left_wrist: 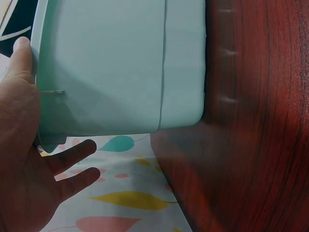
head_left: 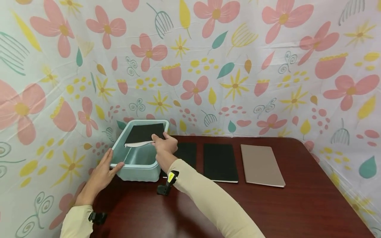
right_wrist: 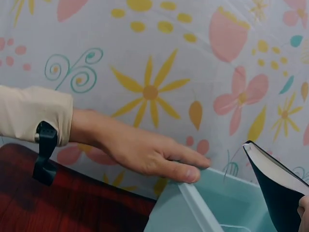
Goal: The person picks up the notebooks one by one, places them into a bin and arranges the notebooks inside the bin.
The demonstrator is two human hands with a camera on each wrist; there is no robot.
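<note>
You are getting bright, diffuse light in the head view, with the curtain [head_left: 235,72] behind the bin [head_left: 138,173] glowing pale. A soft-edged shadow is spreading over the tabletop [head_left: 303,208] beside your right sleeve [head_left: 208,201], in front of the bin, while a faint sheen is showing inside it. Your wrist views are looking dimmer; in the left one, blurry glints are dotting the tabletop beside the bin.

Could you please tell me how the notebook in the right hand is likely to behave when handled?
The notebook is probably floppy, since its near edge bows visibly. It also seems fairly light, as the right hand alone holds it up by one side.
</note>
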